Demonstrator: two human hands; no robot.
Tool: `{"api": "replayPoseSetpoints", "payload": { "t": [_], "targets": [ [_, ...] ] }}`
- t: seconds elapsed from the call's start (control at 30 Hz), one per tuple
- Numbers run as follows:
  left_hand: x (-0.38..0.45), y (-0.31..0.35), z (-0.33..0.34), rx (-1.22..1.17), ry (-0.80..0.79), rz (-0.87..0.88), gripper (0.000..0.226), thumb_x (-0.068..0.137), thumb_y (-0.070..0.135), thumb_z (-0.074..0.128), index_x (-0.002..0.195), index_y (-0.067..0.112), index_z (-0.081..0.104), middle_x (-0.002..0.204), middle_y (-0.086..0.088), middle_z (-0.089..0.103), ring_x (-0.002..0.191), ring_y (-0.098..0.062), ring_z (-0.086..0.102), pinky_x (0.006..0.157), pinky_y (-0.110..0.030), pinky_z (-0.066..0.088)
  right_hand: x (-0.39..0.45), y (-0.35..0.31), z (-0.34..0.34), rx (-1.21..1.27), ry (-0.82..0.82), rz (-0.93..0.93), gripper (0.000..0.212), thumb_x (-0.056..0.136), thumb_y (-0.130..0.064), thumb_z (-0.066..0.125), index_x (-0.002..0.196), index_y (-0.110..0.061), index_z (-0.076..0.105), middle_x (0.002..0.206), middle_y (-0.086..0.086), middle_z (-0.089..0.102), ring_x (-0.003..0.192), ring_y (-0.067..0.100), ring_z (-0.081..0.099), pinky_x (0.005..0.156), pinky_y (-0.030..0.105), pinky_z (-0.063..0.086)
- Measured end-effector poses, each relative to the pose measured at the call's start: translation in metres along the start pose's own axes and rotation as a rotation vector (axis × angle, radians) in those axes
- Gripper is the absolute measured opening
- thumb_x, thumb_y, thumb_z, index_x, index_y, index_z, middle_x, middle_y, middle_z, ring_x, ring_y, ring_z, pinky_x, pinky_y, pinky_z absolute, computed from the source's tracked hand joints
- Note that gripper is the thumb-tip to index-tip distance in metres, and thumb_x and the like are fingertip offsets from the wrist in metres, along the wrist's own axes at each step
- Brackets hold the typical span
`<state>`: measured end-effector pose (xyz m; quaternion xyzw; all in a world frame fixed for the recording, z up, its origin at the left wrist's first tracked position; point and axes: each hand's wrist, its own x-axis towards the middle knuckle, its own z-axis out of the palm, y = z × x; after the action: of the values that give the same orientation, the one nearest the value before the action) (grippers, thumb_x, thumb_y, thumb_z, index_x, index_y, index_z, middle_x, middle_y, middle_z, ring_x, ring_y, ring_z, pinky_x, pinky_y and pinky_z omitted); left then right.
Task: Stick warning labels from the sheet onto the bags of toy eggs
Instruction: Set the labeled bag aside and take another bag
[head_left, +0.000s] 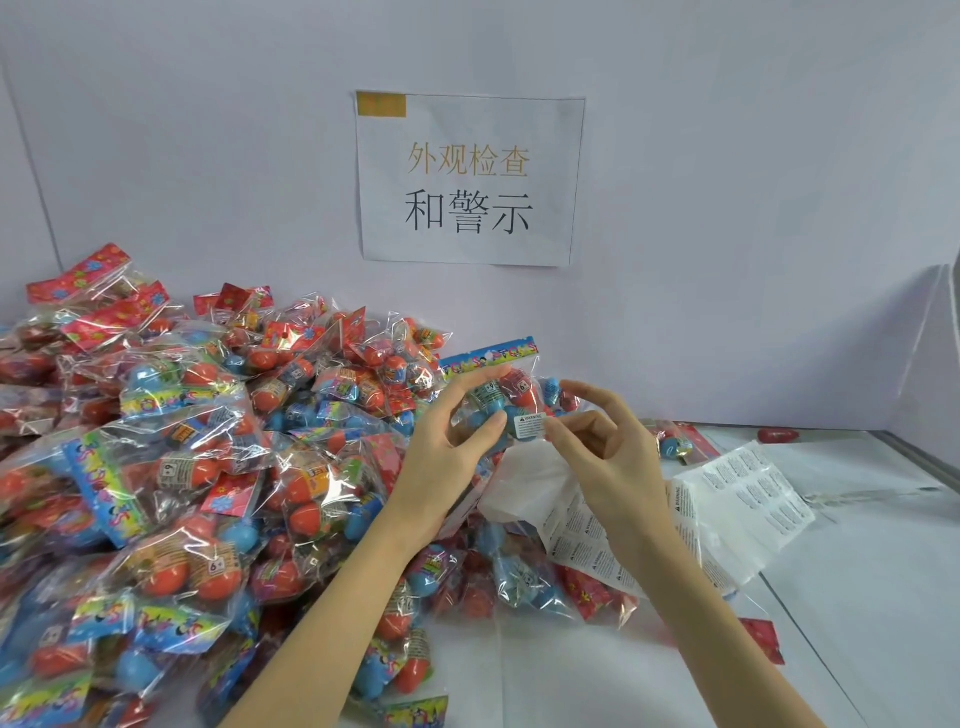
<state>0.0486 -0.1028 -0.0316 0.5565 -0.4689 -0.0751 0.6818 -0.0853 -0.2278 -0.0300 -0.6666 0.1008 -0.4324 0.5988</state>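
My left hand (452, 436) grips a clear bag of toy eggs (511, 387) with a blue header, held up above the table. A small white warning label (529, 425) lies on the bag's front, my left thumb at its left edge. My right hand (605, 447) touches the label's right edge with its fingertips, the other fingers spread. Below my hands the label sheet (748, 499) lies curled on the table, part of its backing bare and white.
A big heap of egg bags (171, 467) in red and blue covers the left and middle of the table. A few bags (675, 447) lie behind the sheet. A paper sign (470, 179) hangs on the back wall. White tabletop (857, 597) lies to the right.
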Motion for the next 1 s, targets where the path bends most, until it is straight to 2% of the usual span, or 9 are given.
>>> {"api": "replayPoseSetpoints", "payload": {
  "t": [0.1,0.37,0.53,0.8,0.93,1.0],
  "targets": [
    [-0.0004,0.0014,0.0006,-0.031,-0.011,0.006,0.045,0.101,0.011,0.067,0.137,0.037,0.064,0.145,0.017,0.059,0.135,-0.003,0.055,0.108,-0.020,0.047,-0.0004,-0.0001,0.0005,0.005,0.005,-0.007,0.030,0.095,-0.012,0.076,0.120,-0.029,0.072,0.082,0.006,0.075,0.079,0.010,0.068,0.076,0.015,0.052],
    [0.0001,-0.0001,0.0015,-0.035,-0.019,0.025,0.049,0.097,0.011,0.073,0.138,0.036,0.063,0.145,0.014,0.060,0.137,-0.010,0.056,0.112,-0.035,0.050,-0.0006,-0.0007,0.0009,0.009,0.006,-0.002,0.030,0.095,-0.014,0.078,0.120,-0.029,0.071,0.082,0.004,0.076,0.079,0.010,0.069,0.077,0.016,0.052],
    [0.0001,0.0003,0.0023,-0.055,-0.009,0.035,0.049,0.096,0.008,0.074,0.136,0.035,0.064,0.143,0.016,0.061,0.134,-0.009,0.059,0.105,-0.023,0.052,-0.0009,-0.0002,0.0007,-0.014,0.003,0.002,0.029,0.095,-0.017,0.078,0.119,-0.032,0.071,0.083,0.002,0.076,0.081,0.011,0.070,0.078,0.017,0.053],
    [-0.0003,0.0012,0.0023,-0.032,0.006,0.046,0.049,0.096,0.005,0.074,0.137,0.031,0.065,0.141,0.017,0.062,0.132,-0.007,0.059,0.103,-0.020,0.051,-0.0008,0.0005,0.0009,-0.031,0.000,-0.009,0.029,0.095,-0.015,0.078,0.118,-0.032,0.072,0.083,0.002,0.076,0.081,0.011,0.070,0.079,0.019,0.054],
    [-0.0014,0.0014,0.0026,0.019,0.034,0.057,0.050,0.095,0.003,0.074,0.134,0.034,0.066,0.136,0.018,0.064,0.124,-0.008,0.064,0.101,-0.020,0.052,-0.0026,-0.0004,0.0016,-0.172,0.056,-0.054,0.029,0.096,-0.017,0.076,0.117,-0.033,0.066,0.090,-0.005,0.079,0.090,0.010,0.075,0.084,0.021,0.056],
    [-0.0012,0.0011,0.0023,0.028,0.052,0.050,0.050,0.096,0.003,0.074,0.132,0.037,0.066,0.137,0.018,0.064,0.117,-0.008,0.066,0.101,-0.023,0.054,-0.0030,0.0004,0.0028,-0.285,0.115,-0.110,0.027,0.097,-0.015,0.074,0.118,-0.030,0.064,0.102,-0.009,0.076,0.096,0.008,0.073,0.084,0.023,0.058]
  ]
}}
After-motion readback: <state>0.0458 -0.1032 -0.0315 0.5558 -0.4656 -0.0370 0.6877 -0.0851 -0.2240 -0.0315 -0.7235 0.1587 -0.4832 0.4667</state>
